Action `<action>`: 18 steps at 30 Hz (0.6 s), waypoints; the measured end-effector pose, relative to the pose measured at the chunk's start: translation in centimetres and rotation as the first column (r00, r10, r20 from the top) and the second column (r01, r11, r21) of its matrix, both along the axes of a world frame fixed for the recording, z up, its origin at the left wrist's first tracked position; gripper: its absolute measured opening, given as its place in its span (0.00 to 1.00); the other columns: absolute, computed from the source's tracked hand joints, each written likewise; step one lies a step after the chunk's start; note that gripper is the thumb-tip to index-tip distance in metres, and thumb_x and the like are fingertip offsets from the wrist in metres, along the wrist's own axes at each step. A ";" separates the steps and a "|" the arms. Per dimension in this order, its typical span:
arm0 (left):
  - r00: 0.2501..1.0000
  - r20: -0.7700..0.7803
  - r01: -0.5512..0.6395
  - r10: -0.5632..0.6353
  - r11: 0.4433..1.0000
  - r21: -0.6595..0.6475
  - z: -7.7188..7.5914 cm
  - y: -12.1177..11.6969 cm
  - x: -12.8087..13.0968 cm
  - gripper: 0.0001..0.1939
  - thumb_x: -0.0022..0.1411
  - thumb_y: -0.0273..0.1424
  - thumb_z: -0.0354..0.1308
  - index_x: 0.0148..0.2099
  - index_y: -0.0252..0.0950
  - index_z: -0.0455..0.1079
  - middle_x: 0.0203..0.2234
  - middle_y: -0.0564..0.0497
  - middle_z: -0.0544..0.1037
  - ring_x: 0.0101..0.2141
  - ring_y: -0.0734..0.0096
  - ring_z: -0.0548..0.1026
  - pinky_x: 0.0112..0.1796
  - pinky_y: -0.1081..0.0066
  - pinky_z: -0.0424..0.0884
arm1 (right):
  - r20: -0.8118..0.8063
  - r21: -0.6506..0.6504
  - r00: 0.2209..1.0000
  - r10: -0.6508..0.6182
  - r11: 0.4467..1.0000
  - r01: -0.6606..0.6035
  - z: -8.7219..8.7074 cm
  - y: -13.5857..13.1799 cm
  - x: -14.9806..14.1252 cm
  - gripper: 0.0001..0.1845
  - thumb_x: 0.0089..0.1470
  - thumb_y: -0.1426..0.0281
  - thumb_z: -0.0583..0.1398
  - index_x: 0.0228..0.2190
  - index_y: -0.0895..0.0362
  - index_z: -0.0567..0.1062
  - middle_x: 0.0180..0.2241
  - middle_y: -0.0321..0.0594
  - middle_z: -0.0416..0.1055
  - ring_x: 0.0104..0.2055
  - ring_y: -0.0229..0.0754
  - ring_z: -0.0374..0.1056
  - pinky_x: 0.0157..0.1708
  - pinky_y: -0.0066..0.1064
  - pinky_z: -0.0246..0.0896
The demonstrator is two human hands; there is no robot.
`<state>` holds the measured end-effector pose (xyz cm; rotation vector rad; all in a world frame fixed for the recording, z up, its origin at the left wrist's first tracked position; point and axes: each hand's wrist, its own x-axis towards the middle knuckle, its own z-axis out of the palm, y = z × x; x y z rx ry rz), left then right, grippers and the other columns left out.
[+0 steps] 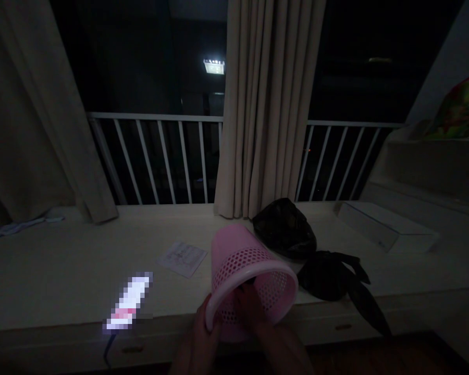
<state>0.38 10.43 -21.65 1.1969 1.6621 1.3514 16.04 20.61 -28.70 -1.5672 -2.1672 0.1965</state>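
A pink plastic wastebasket (236, 245) with a perforated band lies tilted on the white surface, its mouth facing me. My left hand (207, 325) grips the rim at its lower left, fingers wrapped round the edge. Reaching into the mouth, my right hand (250, 307) has its fingers curled beside a small dark patch; what they hold is too dim to make out. Behind the basket on the right sits a puffed black plastic bag (285, 229). A second black bag (328, 276), with long loose ends, lies nearer and hangs over the front edge.
A printed paper sheet (183, 259) lies left of the basket. Farther left is a bright pixelated device (128, 304) with a cable (108, 349). A white box (389, 226) stands at the right. Curtains (271, 104) and a white railing (160, 119) line the dark window behind.
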 end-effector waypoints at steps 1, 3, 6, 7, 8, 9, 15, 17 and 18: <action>1.000 0.010 -0.003 0.003 1.000 0.001 -0.1 0.0 0.0 0.35 0.50 0.44 0.59 0.58 0.33 0.71 0.49 0.38 0.82 0.50 0.46 0.80 0.52 0.55 0.75 | 0.003 -0.008 1.000 0.009 1.000 -0.009 0.2 0.0 0.1 0.19 0.62 0.71 0.54 0.48 0.51 0.80 0.49 0.47 0.75 0.54 0.49 0.68 0.57 0.42 0.60; 0.999 0.029 -0.013 0.013 1.000 0.010 -0.3 0.2 0.0 0.34 0.51 0.45 0.58 0.58 0.33 0.71 0.50 0.37 0.81 0.51 0.47 0.79 0.53 0.55 0.75 | 0.016 -0.034 0.999 0.040 0.999 -0.039 0.6 -0.2 0.3 0.20 0.62 0.72 0.54 0.50 0.55 0.79 0.52 0.49 0.74 0.56 0.50 0.66 0.60 0.42 0.57; 0.998 0.055 -0.016 0.013 0.998 0.057 -1.0 0.5 0.0 0.33 0.52 0.45 0.58 0.56 0.32 0.72 0.50 0.36 0.80 0.52 0.46 0.78 0.54 0.54 0.74 | 0.036 -0.080 0.996 0.083 0.994 -0.080 1.2 -0.4 0.6 0.22 0.63 0.73 0.52 0.54 0.59 0.77 0.54 0.52 0.73 0.58 0.51 0.65 0.63 0.43 0.54; 0.998 0.062 -0.020 0.016 0.997 0.074 -1.2 0.6 0.0 0.32 0.51 0.46 0.58 0.55 0.31 0.72 0.50 0.35 0.80 0.52 0.45 0.78 0.54 0.54 0.74 | 0.037 -0.085 0.995 0.089 0.993 -0.086 1.3 -0.4 0.6 0.23 0.63 0.73 0.52 0.55 0.60 0.77 0.55 0.52 0.72 0.58 0.51 0.65 0.63 0.43 0.54; 0.998 0.067 -0.020 0.014 0.996 0.088 -1.4 0.7 -0.1 0.32 0.51 0.46 0.59 0.54 0.31 0.73 0.50 0.35 0.80 0.52 0.45 0.78 0.54 0.53 0.74 | 0.034 -0.081 0.996 0.087 0.993 -0.084 1.4 -0.5 0.6 0.23 0.63 0.73 0.52 0.55 0.60 0.77 0.55 0.52 0.72 0.58 0.51 0.65 0.63 0.43 0.54; 0.998 0.068 -0.017 0.010 0.995 0.094 -1.6 0.7 -0.2 0.32 0.51 0.46 0.59 0.53 0.31 0.73 0.50 0.35 0.81 0.52 0.45 0.78 0.55 0.52 0.73 | 0.027 -0.072 0.996 0.081 0.994 -0.079 1.4 -0.4 0.6 0.23 0.63 0.73 0.52 0.55 0.59 0.77 0.55 0.52 0.72 0.58 0.51 0.65 0.62 0.43 0.55; 0.998 0.065 -0.001 -0.004 0.997 0.078 -1.3 0.6 -0.3 0.31 0.52 0.45 0.58 0.53 0.31 0.73 0.50 0.35 0.80 0.52 0.46 0.78 0.55 0.54 0.74 | 0.006 -0.052 0.999 0.042 0.998 -0.042 1.0 -0.2 0.1 0.21 0.63 0.72 0.52 0.51 0.54 0.79 0.50 0.46 0.75 0.54 0.47 0.67 0.57 0.38 0.60; 0.998 0.064 -0.005 0.001 0.998 0.060 -1.0 0.6 -0.1 0.32 0.52 0.46 0.58 0.53 0.31 0.73 0.50 0.35 0.81 0.52 0.46 0.78 0.54 0.54 0.74 | 0.011 -0.052 0.999 0.041 0.998 -0.041 1.1 -0.3 0.1 0.21 0.63 0.72 0.53 0.52 0.55 0.79 0.52 0.48 0.74 0.55 0.48 0.67 0.59 0.40 0.59; 0.998 0.064 -0.010 0.007 0.998 0.054 -1.0 0.6 -0.1 0.32 0.51 0.47 0.58 0.53 0.31 0.73 0.50 0.35 0.81 0.52 0.46 0.78 0.54 0.54 0.74 | 0.018 -0.048 0.999 0.046 0.998 -0.045 1.1 -0.4 0.2 0.21 0.63 0.72 0.53 0.53 0.56 0.78 0.53 0.49 0.74 0.56 0.49 0.67 0.61 0.41 0.57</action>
